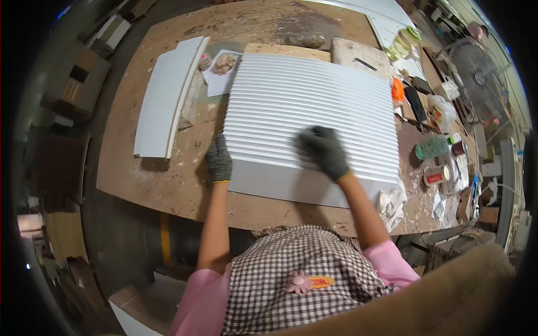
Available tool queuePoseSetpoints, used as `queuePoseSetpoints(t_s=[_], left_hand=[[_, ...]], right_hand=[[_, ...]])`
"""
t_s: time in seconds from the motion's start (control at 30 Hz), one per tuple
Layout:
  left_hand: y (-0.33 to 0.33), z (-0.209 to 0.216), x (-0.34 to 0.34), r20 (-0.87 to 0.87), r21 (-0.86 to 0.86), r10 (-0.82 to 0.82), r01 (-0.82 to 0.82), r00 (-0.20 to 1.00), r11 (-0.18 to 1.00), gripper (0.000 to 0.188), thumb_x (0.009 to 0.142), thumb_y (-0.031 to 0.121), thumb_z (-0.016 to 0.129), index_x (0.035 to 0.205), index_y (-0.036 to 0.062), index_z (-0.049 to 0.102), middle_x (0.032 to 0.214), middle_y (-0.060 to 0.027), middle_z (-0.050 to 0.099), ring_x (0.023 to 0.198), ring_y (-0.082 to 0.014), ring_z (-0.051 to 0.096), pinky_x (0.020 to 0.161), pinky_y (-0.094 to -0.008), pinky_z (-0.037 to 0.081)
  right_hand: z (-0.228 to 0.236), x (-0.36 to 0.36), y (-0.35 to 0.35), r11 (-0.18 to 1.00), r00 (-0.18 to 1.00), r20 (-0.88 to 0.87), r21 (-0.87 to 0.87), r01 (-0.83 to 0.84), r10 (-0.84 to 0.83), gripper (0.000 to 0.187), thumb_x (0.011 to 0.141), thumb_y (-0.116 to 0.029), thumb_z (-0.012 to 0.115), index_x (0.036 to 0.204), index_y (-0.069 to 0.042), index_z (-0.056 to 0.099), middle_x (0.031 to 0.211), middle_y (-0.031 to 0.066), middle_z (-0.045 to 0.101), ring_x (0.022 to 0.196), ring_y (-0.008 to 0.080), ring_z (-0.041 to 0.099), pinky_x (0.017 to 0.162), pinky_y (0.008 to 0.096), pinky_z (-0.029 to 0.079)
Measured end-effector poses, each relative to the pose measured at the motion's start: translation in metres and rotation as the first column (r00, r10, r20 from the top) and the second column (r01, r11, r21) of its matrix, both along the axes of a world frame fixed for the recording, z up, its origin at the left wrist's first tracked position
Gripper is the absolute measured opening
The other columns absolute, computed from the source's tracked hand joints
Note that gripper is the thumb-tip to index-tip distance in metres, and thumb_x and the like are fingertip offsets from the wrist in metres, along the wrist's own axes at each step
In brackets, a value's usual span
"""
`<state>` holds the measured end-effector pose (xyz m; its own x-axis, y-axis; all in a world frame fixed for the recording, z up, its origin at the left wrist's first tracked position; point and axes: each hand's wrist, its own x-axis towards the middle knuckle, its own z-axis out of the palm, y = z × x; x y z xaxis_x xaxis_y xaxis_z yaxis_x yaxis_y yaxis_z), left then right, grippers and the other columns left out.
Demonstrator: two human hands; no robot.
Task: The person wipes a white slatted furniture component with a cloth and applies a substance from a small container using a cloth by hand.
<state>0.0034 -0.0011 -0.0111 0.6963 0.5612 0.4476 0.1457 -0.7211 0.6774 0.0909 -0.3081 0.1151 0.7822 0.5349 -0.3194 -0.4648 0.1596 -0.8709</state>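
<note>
A white ribbed panel lies flat in front of me, with a smooth grey-white strip along its near side. My left hand, in a dark grey knit glove, grips the panel's left edge near its front corner. Over the lower middle of the ribs is my right hand, gloved alike and blurred by motion. Its fingers look curled, but whether they hold anything is too smeared to make out. A crumpled white cloth rests against the panel's near right corner.
The panel lies on a stained wooden table. Left of it is a long white board. On the right are a green plastic bottle, a paper cup, a yellow-green jug and a fan.
</note>
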Motion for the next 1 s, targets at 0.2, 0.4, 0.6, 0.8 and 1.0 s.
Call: queuePoseSetpoints(t_s=[0.2,0.4,0.6,0.8,1.0], left_hand=[[-0.014,0.019,-0.007,-0.049,0.133,-0.015,0.022,0.999,0.991,0.038,0.106,0.028,0.038,0.118,0.0047,0.066,0.099,-0.0238,0.069,0.087,-0.0414,0.064,0.077,-0.046,0.051],[-0.015,0.001,-0.011,-0.074,0.147,-0.028,0.039,0.997,0.988,0.038,0.098,0.014,0.049,0.135,0.009,0.056,0.097,-0.0207,0.07,0.079,-0.0397,0.067,0.071,-0.0479,0.052],[0.018,-0.032,-0.031,-0.111,0.483,0.006,0.049,0.994,0.874,0.052,0.092,0.009,0.057,0.143,0.0051,0.047,0.092,-0.0217,0.066,0.078,-0.0396,0.063,0.071,-0.0469,0.052],[-0.003,0.023,-0.07,-0.106,-0.399,-0.419,0.347,0.902,0.848,0.105,0.075,0.032,0.088,0.154,0.0048,0.025,0.149,-0.0182,0.043,0.138,-0.03,0.042,0.115,-0.0395,0.034],[-0.012,0.008,-0.071,-0.088,-0.579,-0.405,0.284,0.91,0.764,0.107,0.07,0.027,0.091,0.152,0.0017,0.028,0.15,-0.0167,0.042,0.139,-0.0282,0.039,0.116,-0.0389,0.032]], right_hand=[[-0.004,0.0,-0.096,0.731,0.361,0.856,-0.509,0.455,0.371,0.02,0.081,-0.004,0.072,0.1,-0.01,0.075,0.09,0.0093,0.07,0.079,0.027,0.067,0.071,0.0361,0.053],[-0.01,0.009,0.089,0.816,0.109,0.883,-0.464,0.344,0.456,0.008,0.087,-0.018,0.064,0.093,-0.017,0.069,0.082,0.0066,0.061,0.078,0.0283,0.059,0.077,0.0395,0.045],[-0.019,0.006,0.206,0.877,0.052,0.917,-0.394,0.276,0.395,0.008,0.083,-0.018,0.065,0.09,-0.015,0.068,0.081,0.0094,0.063,0.082,0.0324,0.061,0.078,0.044,0.047],[0.014,0.01,0.014,0.962,0.966,0.202,-0.248,-0.111,0.163,0.03,0.098,-0.025,0.061,0.08,-0.001,0.065,0.068,-0.0003,0.059,0.056,0.0052,0.05,0.051,0.0244,0.044],[0.021,-0.004,-0.059,0.818,0.215,0.837,-0.542,0.196,0.503,0.03,0.08,-0.014,0.078,0.109,-0.016,0.074,0.089,0.0096,0.069,0.076,0.0237,0.065,0.068,0.0341,0.051]])
